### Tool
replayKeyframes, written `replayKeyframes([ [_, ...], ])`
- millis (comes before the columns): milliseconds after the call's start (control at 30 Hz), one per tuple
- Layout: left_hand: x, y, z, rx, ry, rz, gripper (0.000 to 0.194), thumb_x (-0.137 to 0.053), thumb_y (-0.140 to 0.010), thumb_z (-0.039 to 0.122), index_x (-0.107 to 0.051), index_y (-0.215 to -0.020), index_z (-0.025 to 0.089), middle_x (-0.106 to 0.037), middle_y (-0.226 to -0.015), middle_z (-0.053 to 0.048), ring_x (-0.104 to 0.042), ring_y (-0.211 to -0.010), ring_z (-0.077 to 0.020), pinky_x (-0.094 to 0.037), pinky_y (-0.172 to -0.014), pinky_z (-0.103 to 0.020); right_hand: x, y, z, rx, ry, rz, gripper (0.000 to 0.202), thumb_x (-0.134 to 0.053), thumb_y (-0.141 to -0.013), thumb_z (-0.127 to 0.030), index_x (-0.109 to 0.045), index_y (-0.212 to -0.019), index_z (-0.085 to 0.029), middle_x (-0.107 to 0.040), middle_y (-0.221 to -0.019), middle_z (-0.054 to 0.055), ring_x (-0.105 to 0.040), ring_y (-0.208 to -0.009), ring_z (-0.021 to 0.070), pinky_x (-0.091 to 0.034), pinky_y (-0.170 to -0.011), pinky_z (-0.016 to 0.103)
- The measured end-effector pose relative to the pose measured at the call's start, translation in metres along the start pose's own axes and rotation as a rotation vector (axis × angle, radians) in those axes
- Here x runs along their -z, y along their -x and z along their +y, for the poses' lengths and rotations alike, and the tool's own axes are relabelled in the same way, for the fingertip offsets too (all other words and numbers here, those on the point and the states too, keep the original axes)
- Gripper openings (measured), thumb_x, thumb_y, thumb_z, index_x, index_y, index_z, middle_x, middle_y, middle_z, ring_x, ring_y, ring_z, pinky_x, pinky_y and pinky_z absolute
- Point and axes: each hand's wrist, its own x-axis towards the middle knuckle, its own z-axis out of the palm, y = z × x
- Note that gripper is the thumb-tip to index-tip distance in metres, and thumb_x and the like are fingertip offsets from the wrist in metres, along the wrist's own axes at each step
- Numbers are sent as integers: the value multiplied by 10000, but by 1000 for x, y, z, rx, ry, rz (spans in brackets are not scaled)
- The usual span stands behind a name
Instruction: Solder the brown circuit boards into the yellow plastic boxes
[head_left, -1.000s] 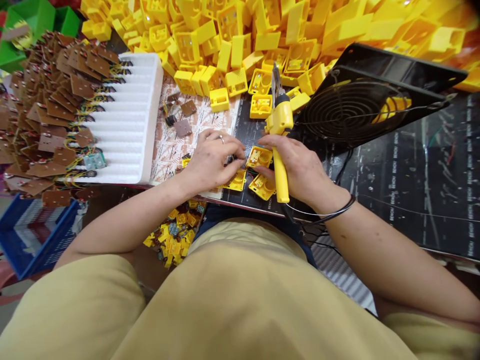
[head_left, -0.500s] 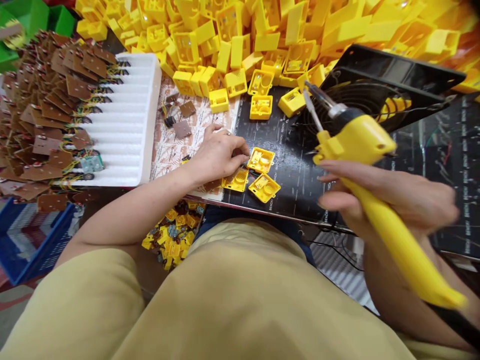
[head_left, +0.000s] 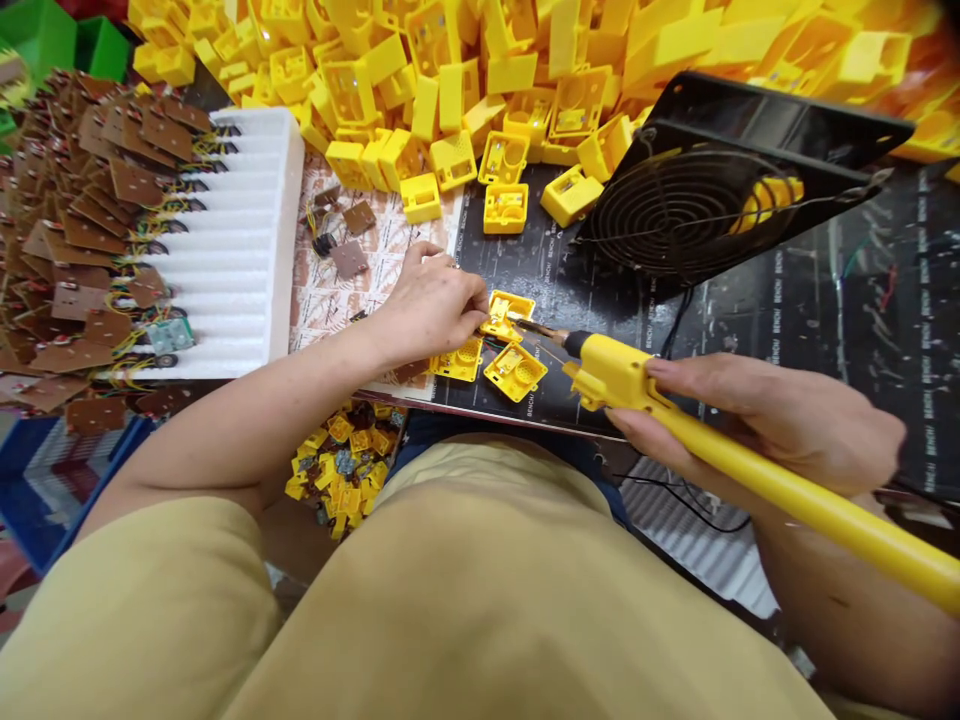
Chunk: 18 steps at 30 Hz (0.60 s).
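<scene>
My right hand (head_left: 780,415) is wrapped round a yellow soldering gun (head_left: 619,372), its metal tip pointing left and reaching the upper yellow open case (head_left: 517,306). At that case's left edge is my left hand (head_left: 435,305), its thumb and forefinger pinched; whatever lies between them is too small to make out. Two more open cases lie close by: one partly under my left hand (head_left: 463,360), the other (head_left: 516,372) just below the soldering tip. Thin wires show between the cases.
A black fan (head_left: 675,215) stands at the back right. Yellow cases (head_left: 435,95) are heaped along the back. Brown circuit boards (head_left: 105,230) lie on a white ridged foam tray (head_left: 232,250) at left. Loose boards (head_left: 350,258) rest beyond my left hand. Blue crate (head_left: 52,490) at lower left.
My right hand has brought the soldering gun down and left, from raised before the fan to the upper case. My left hand stays pinched at that case. The whole view has shifted slightly.
</scene>
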Motion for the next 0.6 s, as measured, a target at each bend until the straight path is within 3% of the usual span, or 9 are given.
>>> replayKeyframes([
  [133,1,0,1,-8,-28,-16,182,-594,-849,300,-757,-808,232,-715,-777,-43,-625,-939,-250,-341,-1157,-574,-5,-24,-7,194,-33,34,204,-807,-858,-205,-635,-951,-263,-762,-769,-19,-728,-625,164,-556,-487,245],
  [233,1,0,1,-3,-29,-31,180,-589,-846,280,-760,-812,235,-708,-782,-43,-623,-941,-249,-339,-1159,-568,-6,-34,-8,276,-91,65,209,-810,-829,-146,-620,-846,-232,-715,-686,-24,-693,-571,129,-528,-476,202],
  [333,1,-1,1,-20,-23,-19,152,-595,-823,245,-738,-770,243,-680,-737,-22,-620,-918,-233,-344,-1161,-537,-8,-38,-7,282,-83,28,240,-824,-801,-121,-618,-850,-235,-719,-685,-31,-684,-562,122,-514,-465,194],
  [600,2,-3,5,-30,-67,-29,135,-594,-805,218,-718,-753,237,-661,-725,-17,-623,-897,-233,-350,-1148,-528,2,-41,-7,285,-95,-84,208,-792,-869,-176,-605,-898,-261,-727,-722,-18,-703,-602,140,-587,-549,230],
])
